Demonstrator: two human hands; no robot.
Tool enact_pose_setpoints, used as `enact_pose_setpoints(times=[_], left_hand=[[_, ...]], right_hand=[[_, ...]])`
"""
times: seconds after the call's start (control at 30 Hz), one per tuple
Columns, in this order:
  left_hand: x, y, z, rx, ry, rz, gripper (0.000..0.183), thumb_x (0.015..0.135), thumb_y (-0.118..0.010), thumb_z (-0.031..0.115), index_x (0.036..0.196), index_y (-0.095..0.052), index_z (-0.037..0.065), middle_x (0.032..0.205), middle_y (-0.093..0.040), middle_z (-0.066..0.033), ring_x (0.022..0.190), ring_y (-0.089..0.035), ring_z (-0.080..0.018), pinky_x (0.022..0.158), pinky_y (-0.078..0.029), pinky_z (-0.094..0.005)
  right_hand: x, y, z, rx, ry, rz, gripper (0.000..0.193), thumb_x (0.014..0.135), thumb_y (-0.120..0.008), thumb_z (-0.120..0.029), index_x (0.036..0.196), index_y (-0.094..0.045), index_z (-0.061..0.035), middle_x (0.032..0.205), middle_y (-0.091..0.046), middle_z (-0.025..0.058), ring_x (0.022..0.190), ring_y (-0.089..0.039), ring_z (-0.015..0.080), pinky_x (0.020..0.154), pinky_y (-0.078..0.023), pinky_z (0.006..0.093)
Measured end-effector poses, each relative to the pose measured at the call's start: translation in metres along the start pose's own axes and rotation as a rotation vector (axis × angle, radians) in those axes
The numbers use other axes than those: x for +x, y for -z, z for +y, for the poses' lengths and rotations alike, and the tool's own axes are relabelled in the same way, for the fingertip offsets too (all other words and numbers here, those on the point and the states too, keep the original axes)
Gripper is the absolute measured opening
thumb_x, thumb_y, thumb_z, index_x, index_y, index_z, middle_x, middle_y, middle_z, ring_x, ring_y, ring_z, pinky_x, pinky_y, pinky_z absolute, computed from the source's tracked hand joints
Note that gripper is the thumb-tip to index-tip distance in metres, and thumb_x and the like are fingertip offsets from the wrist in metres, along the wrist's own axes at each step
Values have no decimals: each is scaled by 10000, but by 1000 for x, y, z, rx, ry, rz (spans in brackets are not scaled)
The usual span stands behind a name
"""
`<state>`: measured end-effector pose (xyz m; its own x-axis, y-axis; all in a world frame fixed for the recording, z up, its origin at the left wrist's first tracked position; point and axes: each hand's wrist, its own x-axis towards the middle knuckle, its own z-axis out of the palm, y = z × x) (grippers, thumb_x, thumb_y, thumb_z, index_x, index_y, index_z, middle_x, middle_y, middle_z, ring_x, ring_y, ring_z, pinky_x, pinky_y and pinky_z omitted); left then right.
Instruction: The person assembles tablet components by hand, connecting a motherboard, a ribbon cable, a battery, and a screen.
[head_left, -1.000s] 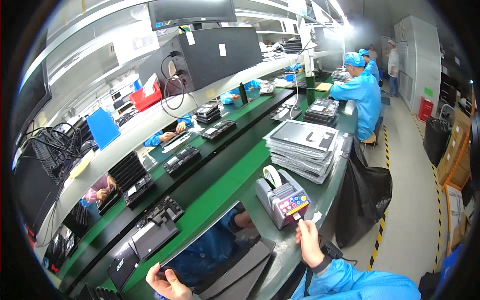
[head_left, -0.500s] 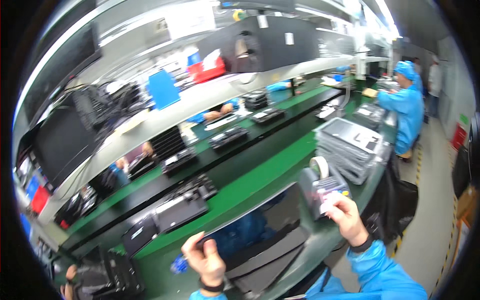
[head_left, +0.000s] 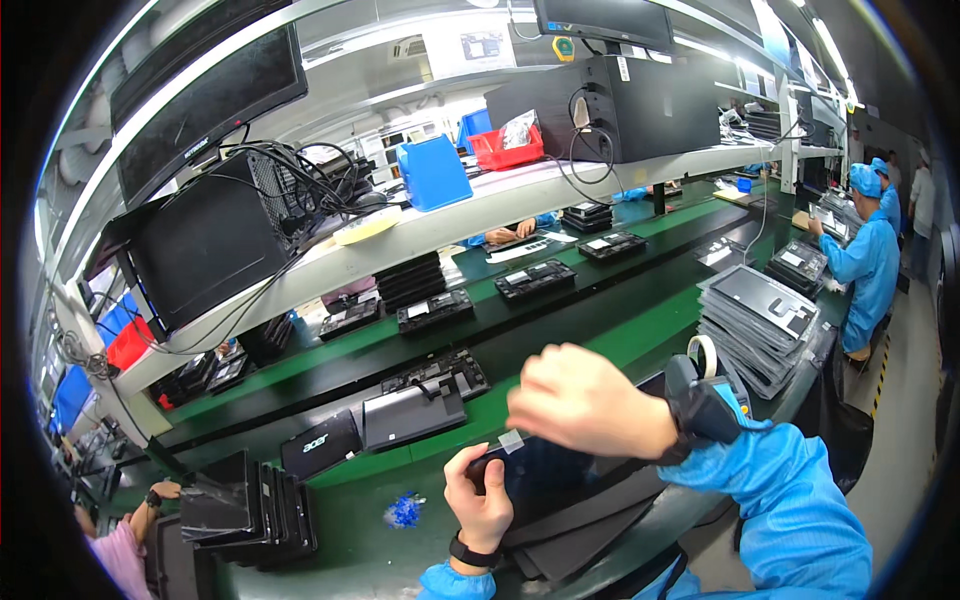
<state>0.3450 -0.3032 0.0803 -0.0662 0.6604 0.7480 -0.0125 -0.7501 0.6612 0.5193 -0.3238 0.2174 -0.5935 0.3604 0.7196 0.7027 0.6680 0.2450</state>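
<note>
My left hand (head_left: 478, 505) pinches the near-left corner of a dark glossy panel (head_left: 555, 465) between thumb and fingers. A small piece of clear tape (head_left: 512, 441) sticks up at that corner. Just above it, my right hand (head_left: 590, 395) is curled and slightly blurred, its fingertips turned away, so what they hold is hidden. My right forearm covers part of the panel and of the grey tape dispenser (head_left: 683, 378) with its white tape roll (head_left: 703, 355). Dark flat sheets (head_left: 600, 510) lie at the bench edge, in front of the panel.
A blue scrap pile (head_left: 405, 510) lies left of my left hand. Stacked black laptop parts (head_left: 265, 510) stand farther left, near another person's hand (head_left: 165, 490). Wrapped panels (head_left: 760, 325) are piled at right. Opened laptop bases (head_left: 535, 280) line the belt beneath a shelf (head_left: 370, 228).
My right hand has moved left from the tape dispenser to above my left hand. The clear tape piece now shows at the panel's corner. The view has shifted, too.
</note>
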Motion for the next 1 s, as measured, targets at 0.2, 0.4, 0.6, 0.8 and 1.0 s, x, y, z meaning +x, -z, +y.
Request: enact_pose_setpoints(times=[0.2,0.4,0.6,0.8,1.0], left_hand=[[4,-9,0,7,-54,18,251,874,-605,57,1095,-505,-10,850,-630,-78,705,-596,-98,635,-469,-216],[9,-12,1,-26,58,1,247,882,-596,67,1101,-503,1,939,-572,-59,768,-533,-100,693,-429,-219],[17,5,-17,-50,108,111,218,884,-566,41,1090,-507,4,1032,-495,-37,869,-456,-100,770,-383,-212],[40,22,-21,-265,337,285,143,918,-546,103,1060,-532,110,696,-434,77,520,-385,-22,443,-297,-177],[51,40,-20,-333,371,300,157,928,-536,111,1083,-532,87,768,-547,31,624,-507,-54,534,-395,-174]], right_hand=[[-25,-35,5,242,-3,-187,156,826,-613,-200,900,-632,-64,833,-599,37,808,-558,204,705,-430,311],[-9,-29,5,184,-294,-569,238,833,-642,-294,898,-650,-65,831,-623,64,838,-563,241,770,-420,376],[-78,26,-24,343,-550,322,72,815,-606,-103,824,-642,-41,858,-633,75,832,-585,254,763,-452,348],[-254,21,-85,320,-1312,507,209,871,-523,-79,704,-590,28,691,-596,103,644,-572,188,607,-445,303],[-302,2,-121,544,-1631,576,233,934,-518,-116,769,-601,26,728,-617,46,685,-581,101,619,-468,237]])
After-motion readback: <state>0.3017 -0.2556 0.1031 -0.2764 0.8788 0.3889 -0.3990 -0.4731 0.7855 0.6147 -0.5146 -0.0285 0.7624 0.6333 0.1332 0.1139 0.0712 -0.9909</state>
